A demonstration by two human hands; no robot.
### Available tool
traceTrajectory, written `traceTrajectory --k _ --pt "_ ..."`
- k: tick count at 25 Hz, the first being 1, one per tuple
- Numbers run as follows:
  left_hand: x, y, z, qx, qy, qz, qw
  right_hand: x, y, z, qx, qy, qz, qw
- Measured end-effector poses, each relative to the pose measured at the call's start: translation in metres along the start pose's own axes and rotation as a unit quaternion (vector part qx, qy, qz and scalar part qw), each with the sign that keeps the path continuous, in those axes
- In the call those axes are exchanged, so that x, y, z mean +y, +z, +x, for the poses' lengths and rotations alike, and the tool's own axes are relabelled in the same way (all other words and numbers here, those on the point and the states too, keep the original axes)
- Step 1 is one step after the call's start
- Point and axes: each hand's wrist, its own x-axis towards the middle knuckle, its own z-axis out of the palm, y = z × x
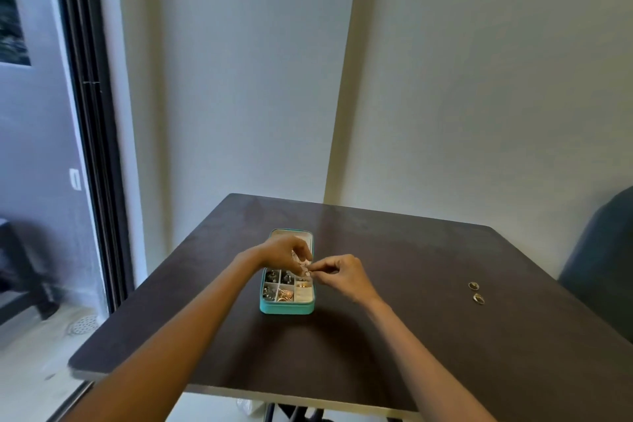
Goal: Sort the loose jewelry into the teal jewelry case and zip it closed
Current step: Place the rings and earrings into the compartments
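While both forearms are reaching in from the near edge of the bench (428,336), the left hand (284,252) and right hand (342,272) are meeting over the open teal case (287,308). Fingers of both are pinching one small pale piece (306,267) between them, probably to steady it before dropping it into a compartment. Several compartments are already holding jewelry. Two rings (476,292) are lying loose well to the right, still unsorted. Beyond, the dark bench is butting against a pale wall (239,79); a sliding door (92,134) is standing at left.
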Motion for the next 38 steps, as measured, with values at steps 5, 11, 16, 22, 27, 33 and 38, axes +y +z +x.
traceTrajectory --k 5,11,16,22,27,33,38 --pt "0.003 0.008 0.005 -0.003 -0.015 0.190 0.982 -0.003 0.006 -0.005 -0.019 0.003 -0.015 1.000" --pt "0.000 0.011 0.008 -0.028 -0.014 0.201 0.979 -0.002 0.008 -0.008 -0.036 0.014 -0.033 0.999" --pt "0.003 0.009 0.006 0.011 -0.005 0.246 0.969 -0.001 0.007 -0.009 -0.046 0.010 -0.073 0.996" --pt "0.002 0.010 0.002 0.038 -0.004 0.246 0.969 -0.005 0.009 -0.011 -0.061 -0.012 -0.131 0.989" --pt "0.000 0.011 -0.001 0.041 -0.027 0.222 0.974 0.001 0.011 -0.021 -0.008 -0.022 -0.114 0.993" --pt "-0.001 0.012 -0.005 0.049 -0.045 0.220 0.973 -0.004 0.015 -0.020 -0.019 -0.031 -0.153 0.988" --pt "-0.003 0.013 -0.008 0.052 -0.058 0.201 0.976 0.001 0.017 -0.025 -0.010 -0.030 -0.171 0.985"
